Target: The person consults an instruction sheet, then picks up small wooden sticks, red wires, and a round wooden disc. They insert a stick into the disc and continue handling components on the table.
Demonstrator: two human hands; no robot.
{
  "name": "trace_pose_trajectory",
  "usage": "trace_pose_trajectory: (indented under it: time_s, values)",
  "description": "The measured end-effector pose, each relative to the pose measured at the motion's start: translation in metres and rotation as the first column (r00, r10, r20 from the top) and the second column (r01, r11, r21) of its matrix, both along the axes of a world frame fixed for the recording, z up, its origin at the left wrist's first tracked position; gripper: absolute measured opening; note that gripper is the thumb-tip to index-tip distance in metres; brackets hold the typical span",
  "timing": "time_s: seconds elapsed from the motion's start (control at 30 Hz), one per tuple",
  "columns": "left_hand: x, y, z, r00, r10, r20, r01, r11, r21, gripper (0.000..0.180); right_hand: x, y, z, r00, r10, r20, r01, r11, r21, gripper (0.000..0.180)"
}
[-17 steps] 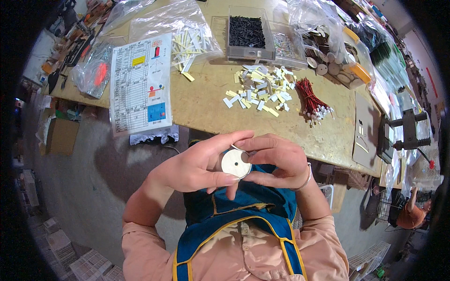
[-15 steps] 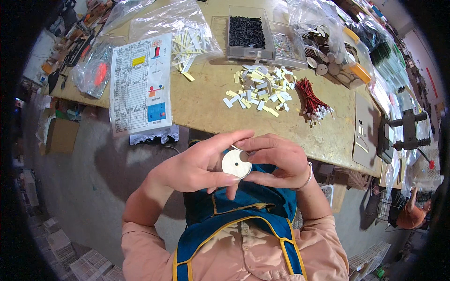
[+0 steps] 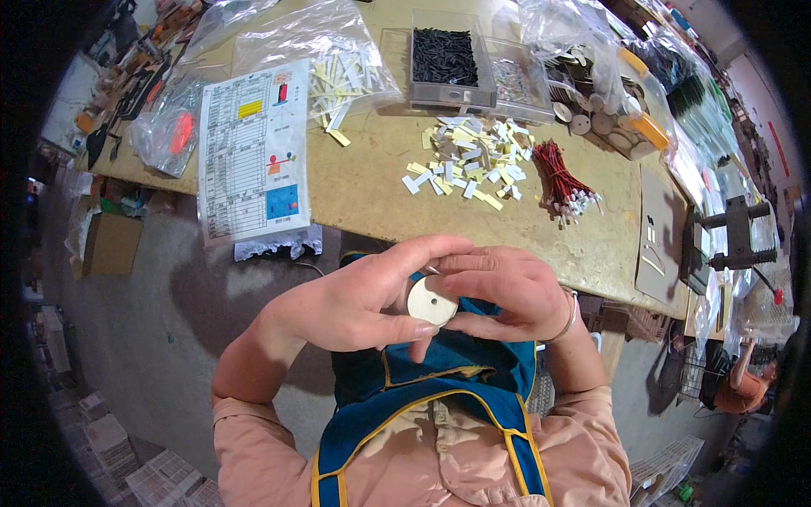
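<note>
Pale disc: the round pale disc (image 3: 429, 305), pierced by a dark central hole, is held above the blue apron (image 3: 456, 353), toward 5 o'clock and close to the view's centre.
Disc shift: compared with half a second ago, the piece has been carried slightly toward 4 o'clock, together with both hands.
Left hand: the disc is grasped by the left hand (image 3: 359, 296); its thumb is laid on the lower rim, near the disc's own 7 o'clock, and its forefinger is arched over the top.
Right hand: the disc is also gripped by the right hand (image 3: 515, 296), whose fingers are lapped over the face near 1 o'clock; these have been flattened and stretched since then. Whether the rim is touched by its thumb cannot be told.
Meaning for the work: a small regrip is suggested, with the disc kept in handling and nothing set down.
Table stock: no change is seen on the table (image 3: 363, 190); black pieces (image 3: 445, 57) are boxed at 12 o'clock, short pale strips (image 3: 473, 160) are heaped at 1, and red wires (image 3: 553, 169) are bundled at 2.
Printed sheet: the printed sheet (image 3: 245, 160) is left lying at 10 o'clock.
</note>
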State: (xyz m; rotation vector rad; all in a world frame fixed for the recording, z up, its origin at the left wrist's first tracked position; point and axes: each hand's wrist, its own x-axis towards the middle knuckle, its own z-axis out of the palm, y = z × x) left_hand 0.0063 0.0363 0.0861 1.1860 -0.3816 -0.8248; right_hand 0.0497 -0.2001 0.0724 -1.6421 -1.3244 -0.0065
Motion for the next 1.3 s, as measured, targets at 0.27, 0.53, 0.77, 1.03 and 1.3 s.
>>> trace_pose_trajectory:
  time_s: [0.27,0.53,0.77,1.03,1.3]
  values:
    - [-0.007,-0.003,0.006,0.995,0.097,0.003,-0.097,0.994,0.042,0.079,0.005,0.0,0.002,0.992,0.004,0.127,-0.005,1.0,0.008,0.03]
    - [-0.021,-0.007,-0.01,0.934,0.219,0.28,-0.254,0.962,0.095,0.069,0.006,-0.002,-0.001,0.992,-0.039,0.124,0.033,0.998,0.049,0.029]
    - [-0.022,-0.009,-0.022,0.862,0.341,0.375,-0.396,0.915,0.076,0.063,0.005,-0.003,0.001,0.991,-0.049,0.121,0.043,0.998,0.048,0.03]
    - [-0.023,-0.009,-0.028,0.795,0.436,0.421,-0.484,0.875,0.008,0.059,0.0,-0.008,0.003,0.996,-0.081,-0.022,0.08,0.995,-0.052,0.036]
    - [-0.025,-0.012,-0.031,0.728,0.441,0.526,-0.547,0.835,0.057,0.063,-0.016,-0.004,-0.014,0.791,-0.015,-0.612,0.143,0.977,0.16,0.057]
